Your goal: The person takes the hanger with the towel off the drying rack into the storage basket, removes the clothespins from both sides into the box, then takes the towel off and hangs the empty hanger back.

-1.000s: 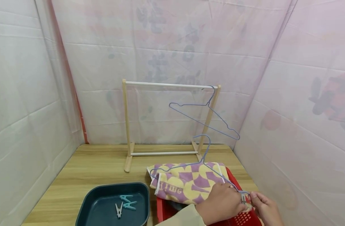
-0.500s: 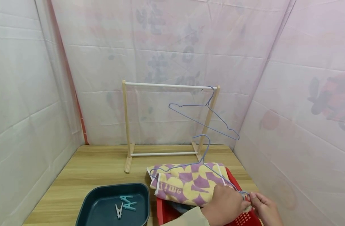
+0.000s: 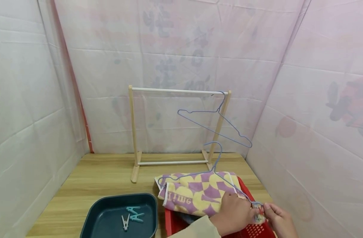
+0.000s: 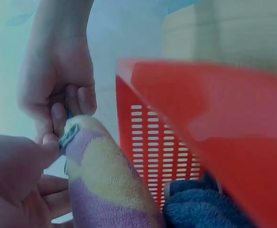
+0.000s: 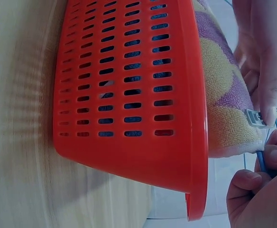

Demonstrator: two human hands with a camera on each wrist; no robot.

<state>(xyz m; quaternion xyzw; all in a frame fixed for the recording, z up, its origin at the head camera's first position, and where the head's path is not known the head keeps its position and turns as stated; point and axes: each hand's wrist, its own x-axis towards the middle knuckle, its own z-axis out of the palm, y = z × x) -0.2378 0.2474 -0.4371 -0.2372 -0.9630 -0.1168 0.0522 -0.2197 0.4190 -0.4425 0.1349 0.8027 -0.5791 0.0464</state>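
Observation:
A purple and yellow towel [image 3: 196,195] lies over the red basket, draped on a blue wire hanger [image 3: 226,180]. At the hanger's right end, my left hand [image 3: 235,211] pinches a grey clothespin [image 5: 256,118] that sits on the towel's corner. The left thumb and fingers close on the clothespin [image 4: 68,137] in the left wrist view. My right hand [image 3: 278,218] holds the tip of the hanger, its fingers curled round the blue wire [image 5: 266,164] in the right wrist view. In the head view the left hand partly hides the towel corner.
The red basket [image 5: 129,156] holds dark blue cloth [image 4: 200,204]. A dark tray [image 3: 101,201] with several clothespins [image 3: 136,217] stands to its left. Behind is a wooden rack [image 3: 132,125] with a second blue hanger [image 3: 199,111] on its bar. White sheets enclose the table [image 3: 104,172].
My left hand has shifted slightly at the hanger's end, and more of the towel corner shows between the hands. My right hand keeps its hold on the hanger tip.

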